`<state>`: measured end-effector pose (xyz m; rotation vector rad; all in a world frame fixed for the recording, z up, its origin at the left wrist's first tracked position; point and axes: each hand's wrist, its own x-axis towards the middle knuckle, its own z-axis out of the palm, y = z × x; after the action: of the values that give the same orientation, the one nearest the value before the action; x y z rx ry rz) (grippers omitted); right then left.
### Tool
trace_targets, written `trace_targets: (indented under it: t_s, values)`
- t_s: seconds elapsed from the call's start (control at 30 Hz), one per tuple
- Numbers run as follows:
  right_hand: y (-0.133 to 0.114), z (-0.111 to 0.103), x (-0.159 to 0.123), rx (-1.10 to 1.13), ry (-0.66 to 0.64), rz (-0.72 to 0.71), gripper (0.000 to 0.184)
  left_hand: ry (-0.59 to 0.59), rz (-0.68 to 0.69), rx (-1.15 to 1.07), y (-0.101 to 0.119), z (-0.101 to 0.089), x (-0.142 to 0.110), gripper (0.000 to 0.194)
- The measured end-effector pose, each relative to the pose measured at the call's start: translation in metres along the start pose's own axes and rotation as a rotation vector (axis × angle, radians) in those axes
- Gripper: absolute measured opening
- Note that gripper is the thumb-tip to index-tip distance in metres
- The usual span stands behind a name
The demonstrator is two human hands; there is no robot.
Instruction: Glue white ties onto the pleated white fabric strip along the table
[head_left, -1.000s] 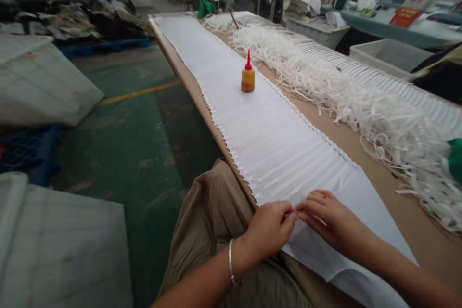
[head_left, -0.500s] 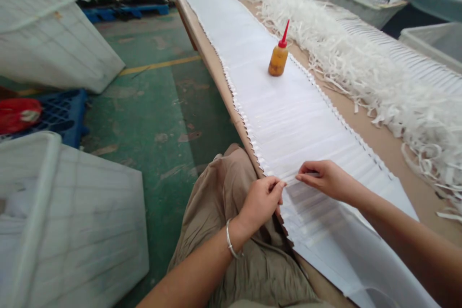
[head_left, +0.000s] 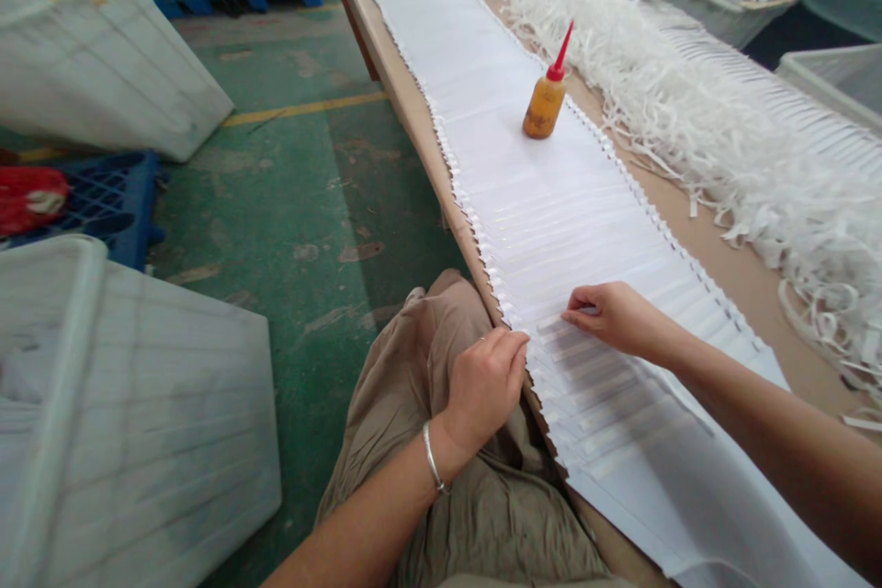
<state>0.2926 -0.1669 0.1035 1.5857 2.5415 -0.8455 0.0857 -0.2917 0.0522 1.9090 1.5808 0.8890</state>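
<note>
A long white pleated sheet (head_left: 551,220) runs down the brown table (head_left: 723,266) away from me. My left hand (head_left: 486,381), with a silver bracelet on its wrist, is closed at the sheet's near edge, fingers pinched on the pleat ends. My right hand (head_left: 610,317) rests on top of the sheet a little further in, fingers curled and pinching a narrow white strip (head_left: 551,326) on a pleat. An amber glue bottle (head_left: 544,101) with a red pointed cap stands upright on the sheet beyond my hands.
A heap of loose white paper strips (head_left: 723,138) lies along the table's right side. White plastic crates (head_left: 124,404) stand on the green floor at left, with a blue pallet (head_left: 103,202) behind. My lap in khaki cloth (head_left: 447,478) is against the table edge.
My view has tipped down and moved closer. My hands have drifted apart: the left sits at the sheet's edge, the right has shifted up and inward onto the pleats.
</note>
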Motion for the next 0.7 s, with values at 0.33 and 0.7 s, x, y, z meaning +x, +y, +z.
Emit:
trace_targets:
  t_s: [0.33,0.7]
  values:
    - [-0.003,-0.002,0.002,-0.070,-0.061,0.046,0.020,-0.089,0.153,0.366,0.001,0.010,0.014,0.032]
    - [-0.001,0.001,0.003,-0.064,-0.051,0.024,0.019,-0.121,0.173,0.413,-0.001,0.012,0.016,0.032]
